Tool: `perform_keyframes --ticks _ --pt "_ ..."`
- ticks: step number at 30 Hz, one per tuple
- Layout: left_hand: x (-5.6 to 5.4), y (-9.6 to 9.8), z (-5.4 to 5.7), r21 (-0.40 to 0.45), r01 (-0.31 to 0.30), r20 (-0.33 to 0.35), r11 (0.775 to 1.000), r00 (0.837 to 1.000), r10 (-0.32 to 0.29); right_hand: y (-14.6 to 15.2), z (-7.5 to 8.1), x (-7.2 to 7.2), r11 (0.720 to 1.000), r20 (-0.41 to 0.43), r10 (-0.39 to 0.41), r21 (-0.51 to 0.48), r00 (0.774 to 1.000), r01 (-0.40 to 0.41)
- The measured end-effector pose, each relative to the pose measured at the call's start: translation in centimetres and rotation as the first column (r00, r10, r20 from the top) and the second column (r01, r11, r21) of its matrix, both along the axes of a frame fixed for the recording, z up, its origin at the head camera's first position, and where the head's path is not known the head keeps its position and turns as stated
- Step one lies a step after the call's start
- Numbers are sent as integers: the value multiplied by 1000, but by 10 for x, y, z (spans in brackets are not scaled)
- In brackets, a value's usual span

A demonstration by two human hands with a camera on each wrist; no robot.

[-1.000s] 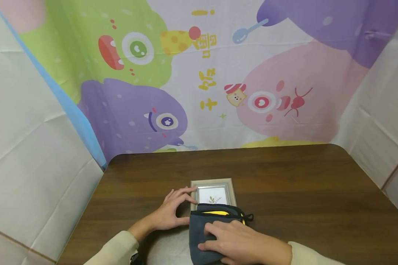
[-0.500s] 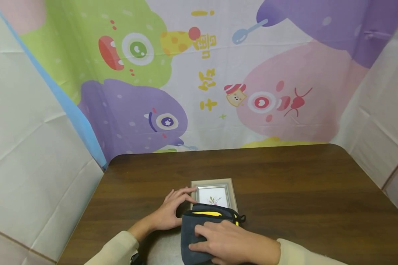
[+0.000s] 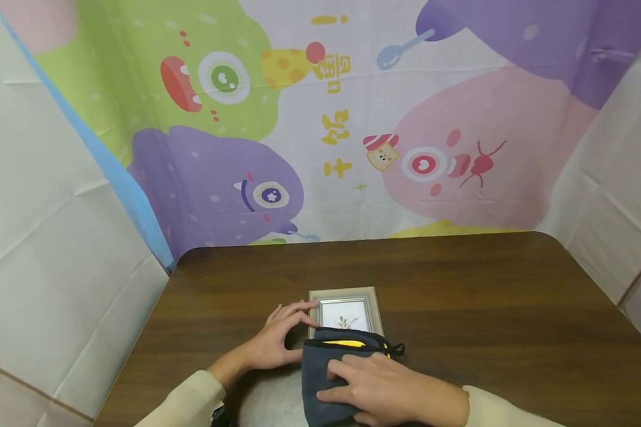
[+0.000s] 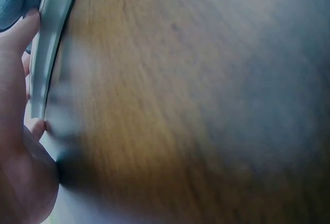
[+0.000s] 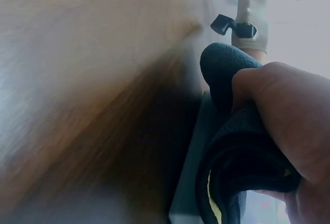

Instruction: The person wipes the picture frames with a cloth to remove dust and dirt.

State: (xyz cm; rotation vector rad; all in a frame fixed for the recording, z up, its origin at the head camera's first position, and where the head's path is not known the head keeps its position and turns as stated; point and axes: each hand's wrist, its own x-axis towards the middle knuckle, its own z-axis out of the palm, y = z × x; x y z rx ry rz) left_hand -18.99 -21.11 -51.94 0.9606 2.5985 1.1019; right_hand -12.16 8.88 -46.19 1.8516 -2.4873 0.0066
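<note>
A small picture frame [image 3: 346, 309] with a pale border and a leafy sprig print lies on the table, its near part hidden under a cloth. My left hand [image 3: 275, 341] holds it at the left side, thumb toward the near end and fingers at the upper edge. In the left wrist view the frame's edge [image 4: 51, 44] runs beside that hand. My right hand [image 3: 376, 385] grips the folded dark grey cleaning cloth [image 3: 317, 373], which has black edging, a yellow inner side and a hanging loop. The right wrist view shows the cloth [image 5: 221, 72] bunched against the frame.
The brown wooden table [image 3: 459, 284] extends beyond the frame to a curtain [image 3: 347, 201] with cartoon monsters. White wall panels [image 3: 48, 237] stand at both sides. A black strap [image 5: 245, 29] sits at my left sleeve.
The right hand and cloth have slid left over the frame, then back right. My left hand and the frame have stayed in place.
</note>
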Motion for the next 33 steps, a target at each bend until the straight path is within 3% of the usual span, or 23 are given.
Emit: perform_keyframes --ticks 8,13,20,29,33 --pt "1 0 -1 6 3 -22 1000 1000 -3 27 5 -5 1000 62 -19 -10 998 20" --pt "1 0 -2 8 -3 -37 1000 999 3 43 6 -6 999 0 -16 -34 1000 16" --pt "1 1 -2 9 -4 -42 1000 999 4 51 9 -7 998 -19 -7 -57 1000 6" --pt "2 2 0 13 0 -36 1000 999 1 57 13 -6 985 -164 22 -163 986 -49" --pt "3 2 0 16 -2 -40 1000 999 2 60 9 -5 994 -97 42 -101 994 -52"
